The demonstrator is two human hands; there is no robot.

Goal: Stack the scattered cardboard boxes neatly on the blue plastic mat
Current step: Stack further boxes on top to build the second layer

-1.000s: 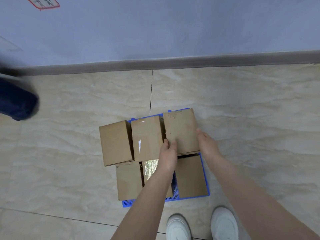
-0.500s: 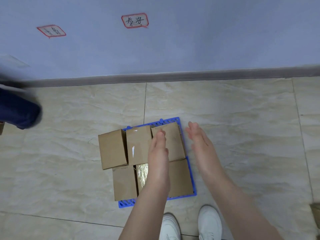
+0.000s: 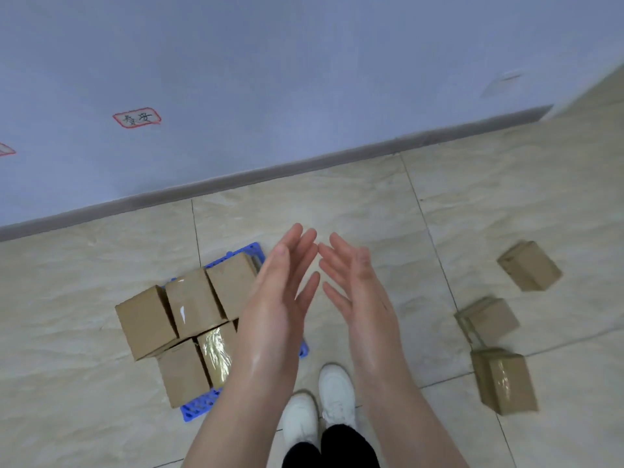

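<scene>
The left hand (image 3: 282, 295) is hanging in the air with its fingers straight and slightly spread, palm turned towards the right hand (image 3: 359, 292). The right hand is mirroring it, fingers extended and loose. Both are holding nothing, and their fingertips are sitting close together, though whether they are touching cannot be told.

The left forearm is covering the right side of the blue plastic mat (image 3: 199, 408), which is lying on the tiled floor (image 3: 84, 265) just ahead and to the left of the person's white shoes (image 3: 336, 390). The stacked cardboard boxes (image 3: 194, 302) are sitting on that mat in two layers. Three are standing side by side on top, with the leftmost box (image 3: 145, 319) jutting out past the layer beneath. Below them at least two more are showing, among them a taped box (image 3: 217, 352) with glossy tape glinting on its top.

Well apart to the right, three more are lying scattered on the floor: the far loose box (image 3: 528, 265), the middle loose box (image 3: 488, 319) and the near loose box (image 3: 504, 381), which is also shining with tape.

Beyond everything, a grey baseboard (image 3: 304, 163) is running along the pale blue wall (image 3: 304, 79), which is bearing a red-bordered label (image 3: 136, 118).
</scene>
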